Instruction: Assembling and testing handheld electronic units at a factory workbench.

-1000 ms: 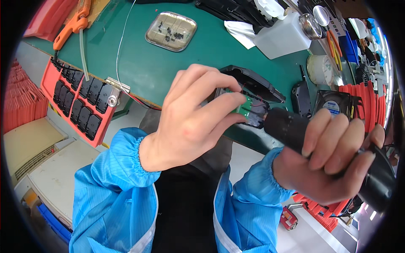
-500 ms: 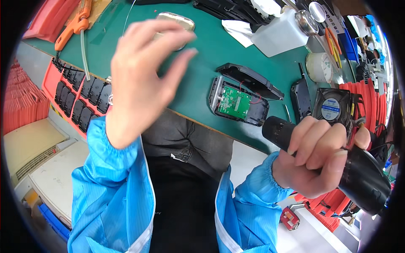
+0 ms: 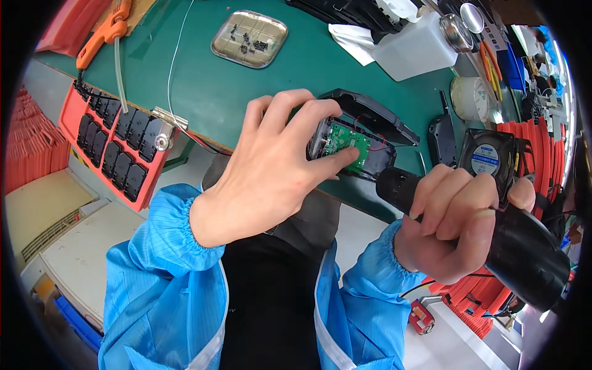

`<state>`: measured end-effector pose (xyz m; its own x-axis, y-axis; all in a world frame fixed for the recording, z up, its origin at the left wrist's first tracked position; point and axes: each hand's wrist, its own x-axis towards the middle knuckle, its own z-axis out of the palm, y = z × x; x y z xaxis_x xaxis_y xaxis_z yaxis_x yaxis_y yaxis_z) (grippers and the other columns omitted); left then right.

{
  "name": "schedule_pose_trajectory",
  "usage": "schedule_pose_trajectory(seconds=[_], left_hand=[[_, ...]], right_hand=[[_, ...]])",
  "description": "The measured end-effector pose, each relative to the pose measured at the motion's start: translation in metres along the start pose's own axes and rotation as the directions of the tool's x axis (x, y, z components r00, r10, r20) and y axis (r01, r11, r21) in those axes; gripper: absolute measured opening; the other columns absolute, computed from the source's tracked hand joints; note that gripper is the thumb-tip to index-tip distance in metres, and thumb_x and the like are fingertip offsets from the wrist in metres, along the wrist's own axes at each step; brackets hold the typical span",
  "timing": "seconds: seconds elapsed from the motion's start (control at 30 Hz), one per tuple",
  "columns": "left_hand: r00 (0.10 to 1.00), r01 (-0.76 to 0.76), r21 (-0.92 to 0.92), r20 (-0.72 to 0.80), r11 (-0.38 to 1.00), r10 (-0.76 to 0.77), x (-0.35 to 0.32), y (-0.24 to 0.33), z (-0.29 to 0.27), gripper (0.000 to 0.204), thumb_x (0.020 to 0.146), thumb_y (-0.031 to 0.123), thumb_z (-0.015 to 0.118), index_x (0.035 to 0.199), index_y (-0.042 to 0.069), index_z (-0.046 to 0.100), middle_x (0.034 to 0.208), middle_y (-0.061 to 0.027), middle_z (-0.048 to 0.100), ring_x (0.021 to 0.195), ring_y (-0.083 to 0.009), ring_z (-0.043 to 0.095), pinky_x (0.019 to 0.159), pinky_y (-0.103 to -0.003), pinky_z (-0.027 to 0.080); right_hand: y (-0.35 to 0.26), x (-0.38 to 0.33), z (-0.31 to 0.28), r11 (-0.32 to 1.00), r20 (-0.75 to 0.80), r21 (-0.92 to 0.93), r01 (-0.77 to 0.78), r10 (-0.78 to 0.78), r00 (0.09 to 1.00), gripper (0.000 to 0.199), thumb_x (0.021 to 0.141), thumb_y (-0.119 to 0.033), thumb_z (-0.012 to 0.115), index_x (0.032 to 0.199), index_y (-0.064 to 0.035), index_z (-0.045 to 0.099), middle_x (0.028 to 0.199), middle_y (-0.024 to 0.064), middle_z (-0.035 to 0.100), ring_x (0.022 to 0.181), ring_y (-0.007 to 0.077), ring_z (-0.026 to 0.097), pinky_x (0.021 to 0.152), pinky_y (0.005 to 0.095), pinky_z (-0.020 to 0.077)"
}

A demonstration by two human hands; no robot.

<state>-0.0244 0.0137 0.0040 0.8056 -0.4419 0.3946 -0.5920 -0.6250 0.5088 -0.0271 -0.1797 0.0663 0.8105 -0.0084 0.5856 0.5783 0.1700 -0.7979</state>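
In my right hand point(image 3: 453, 222) is a black electric screwdriver point(image 3: 530, 259), fingers wrapped round its body, its narrower nose pointing left toward an opened device. That device is a black plastic housing point(image 3: 383, 163) lying on the bench with a green circuit board point(image 3: 341, 137) inside. My left hand point(image 3: 271, 160) grips the housing's left end, fingers curved over it and thumb pressed on the board. The fingertips' exact contact is partly hidden. Behind the housing its black cover point(image 3: 376, 117) stands tilted, joined by thin red wires. The screwdriver's tip is hard to make out.
A metal dish point(image 3: 250, 40) with small dark screws sits on the green bench point(image 3: 203, 80). At left are a red tray point(image 3: 117, 145) of black parts and an orange glue gun point(image 3: 111, 34). A white bottle point(image 3: 413, 49), tape roll point(image 3: 468, 98) and fan point(image 3: 487, 160) stand right.
My left hand has moved from above the metal dish, down and right onto the housing and board. My right hand with the screwdriver has shifted slightly left.
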Motion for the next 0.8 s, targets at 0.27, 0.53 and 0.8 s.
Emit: schedule_pose_trajectory(seconds=[0.27, 0.53, 0.8], left_hand=[[1.000, 0.010, -0.017, 0.026, 1.000, -0.010, 0.002, 0.000, -0.001, 0.049, 0.067, 0.003, 0.074, 0.112, 0.018, 0.082, 0.137, -0.0094, 0.060, 0.124, -0.0340, 0.054, 0.100, -0.046, 0.042], [1.000, 0.004, -0.024, 0.013, 1.000, -0.004, 0.001, 0.000, 0.001, 0.050, 0.066, 0.002, 0.073, 0.113, 0.018, 0.081, 0.136, -0.0089, 0.061, 0.124, -0.0336, 0.054, 0.100, -0.045, 0.041], [1.000, -0.006, -0.029, -0.001, 1.000, 0.005, 0.000, 0.001, 0.001, 0.046, 0.068, 0.004, 0.079, 0.112, 0.015, 0.080, 0.135, -0.0089, 0.062, 0.123, -0.0338, 0.055, 0.098, -0.046, 0.043]], right_hand=[[0.001, 0.001, 0.020, 0.989, -0.010, -0.149, 0.024, -0.026, 1.000, 0.034, 0.102, -0.014, 0.053, 0.133, -0.0064, 0.039, 0.064, 0.0011, 0.042, 0.046, 0.0101, 0.039, 0.046, 0.0281, 0.0384], [0.001, -0.001, 0.026, 0.968, -0.101, -0.250, 0.030, -0.056, 0.993, 0.036, 0.102, -0.014, 0.055, 0.133, -0.0051, 0.039, 0.064, 0.0009, 0.038, 0.046, 0.0092, 0.037, 0.046, 0.0283, 0.0365], [-0.001, -0.001, 0.024, 0.967, -0.113, -0.253, 0.042, -0.073, 0.991, 0.038, 0.102, -0.014, 0.056, 0.134, -0.0054, 0.039, 0.065, 0.0008, 0.039, 0.047, 0.0096, 0.038, 0.048, 0.0279, 0.0370]])
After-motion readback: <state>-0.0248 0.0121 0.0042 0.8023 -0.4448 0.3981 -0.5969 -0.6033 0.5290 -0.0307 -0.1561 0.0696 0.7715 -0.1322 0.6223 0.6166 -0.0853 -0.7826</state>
